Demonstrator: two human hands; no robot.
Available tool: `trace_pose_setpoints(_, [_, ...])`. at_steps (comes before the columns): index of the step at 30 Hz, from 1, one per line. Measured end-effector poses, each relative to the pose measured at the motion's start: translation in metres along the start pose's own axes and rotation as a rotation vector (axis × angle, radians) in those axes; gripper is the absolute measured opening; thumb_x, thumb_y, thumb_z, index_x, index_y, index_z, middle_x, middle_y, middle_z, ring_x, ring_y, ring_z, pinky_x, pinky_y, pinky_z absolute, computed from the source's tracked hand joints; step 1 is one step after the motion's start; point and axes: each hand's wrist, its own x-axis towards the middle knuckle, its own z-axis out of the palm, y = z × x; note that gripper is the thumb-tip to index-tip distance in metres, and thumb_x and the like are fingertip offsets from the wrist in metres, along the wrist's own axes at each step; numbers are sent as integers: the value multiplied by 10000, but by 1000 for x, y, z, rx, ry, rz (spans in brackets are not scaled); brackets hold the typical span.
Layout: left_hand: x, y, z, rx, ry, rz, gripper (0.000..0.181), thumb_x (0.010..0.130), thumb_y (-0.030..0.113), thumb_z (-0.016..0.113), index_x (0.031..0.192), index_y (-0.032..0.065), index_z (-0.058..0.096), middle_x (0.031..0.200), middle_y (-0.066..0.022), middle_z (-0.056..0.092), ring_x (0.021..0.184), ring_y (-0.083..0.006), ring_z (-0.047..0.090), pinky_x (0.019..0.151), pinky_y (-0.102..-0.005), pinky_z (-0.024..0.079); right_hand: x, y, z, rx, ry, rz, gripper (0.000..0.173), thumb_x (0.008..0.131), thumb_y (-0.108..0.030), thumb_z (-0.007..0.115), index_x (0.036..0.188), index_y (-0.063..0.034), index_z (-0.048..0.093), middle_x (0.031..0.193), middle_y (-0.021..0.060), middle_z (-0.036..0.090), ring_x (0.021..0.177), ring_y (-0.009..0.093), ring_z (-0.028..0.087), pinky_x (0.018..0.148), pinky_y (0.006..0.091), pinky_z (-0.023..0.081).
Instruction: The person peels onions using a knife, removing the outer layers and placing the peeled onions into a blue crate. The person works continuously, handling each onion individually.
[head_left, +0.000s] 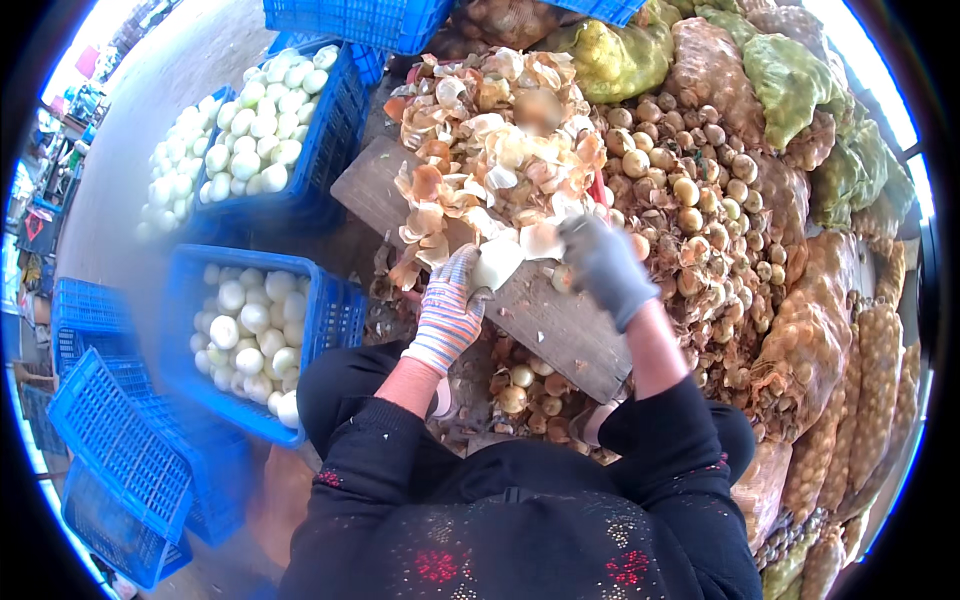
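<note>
My left hand (452, 304), in a striped knit glove, grips a white peeled onion (497, 264) above a wooden board (559, 330). My right hand (606, 262), in a grey glove, is blurred just to the right, its fingers curled. A pale piece of onion skin (540, 241) lies between the onion and the right fingertips; whether they pinch it or hold a tool is hard to tell. Partly under the right hand, an onion (562, 278) rests at the board's edge. Beyond both hands rises a heap of dry onion skins (487, 161).
Blue plastic crates of peeled onions stand at left, the nearest crate (334, 315) beside my knee. Stacked blue crates (124, 442) sit lower left. Unpeeled onions (686, 191) spread at right, before filled mesh sacks (810, 330). More onions (513, 399) lie between my feet.
</note>
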Motion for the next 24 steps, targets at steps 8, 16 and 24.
trace_pose_setpoints(8, [4,20,-17,105,-84,-68,622,704,179,633,1239,10,363,1189,-211,445,1070,-370,446,928,-399,361,-19,-60,34,176,-197,323,297,858,-293,434,895,-3,483,813,219,580,800,336,573,701,417,447])
trace_pose_setpoints(16, [11,22,-14,204,-175,-141,610,713,137,619,1264,65,367,1207,-198,437,1027,-374,474,899,-402,386,-22,-61,44,149,-123,275,236,864,-214,419,918,1,500,809,207,572,734,339,580,657,392,465])
trace_pose_setpoints(24, [6,19,-20,114,-134,-193,522,711,34,591,1203,30,417,1161,-185,477,1049,-349,476,913,-361,386,-11,-52,45,413,-261,579,334,882,-261,369,946,24,532,875,258,576,878,401,536,773,426,427])
